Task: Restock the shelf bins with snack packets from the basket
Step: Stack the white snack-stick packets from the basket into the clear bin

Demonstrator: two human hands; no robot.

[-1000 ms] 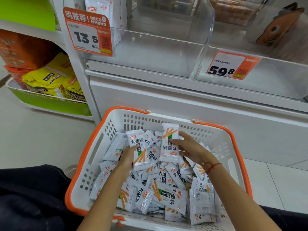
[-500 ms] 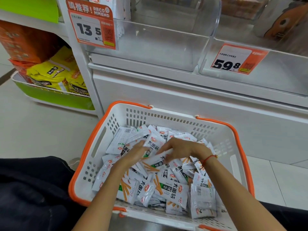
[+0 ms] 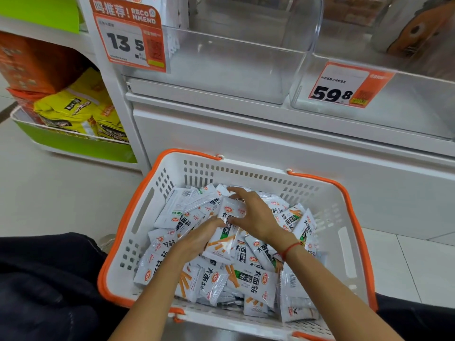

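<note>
The fingers (image 3: 237, 193) of the right hand (image 3: 256, 215) are spread and curled over the top of a white foil snack packet with black lettering and orange stick pictures (image 3: 225, 232), thumb against its near edge, so the hand grips it from above. The left hand (image 3: 199, 238) lies just beside it, its fingers curled against the same packet's left side and pressing into the heap; whether they truly pinch it I cannot tell. A thin red string bracelet (image 3: 290, 249) circles the right wrist. That packet sits on top of a loose pile of matching white snack packets (image 3: 253, 279) that fills a white plastic shopping basket with an orange rim and handles (image 3: 172, 173). The basket stands on the pale tiled floor (image 3: 61, 188), close against the white base of the shelf unit. Above it sit two clear plastic shelf bins: the left one (image 3: 221, 62) carries an orange price tag reading 13.5 (image 3: 128, 35), the right one (image 3: 413, 99) an orange tag reading 59.8 (image 3: 344, 87). Yellow bags (image 3: 73, 109) rest on a green-edged shelf to the left.
</note>
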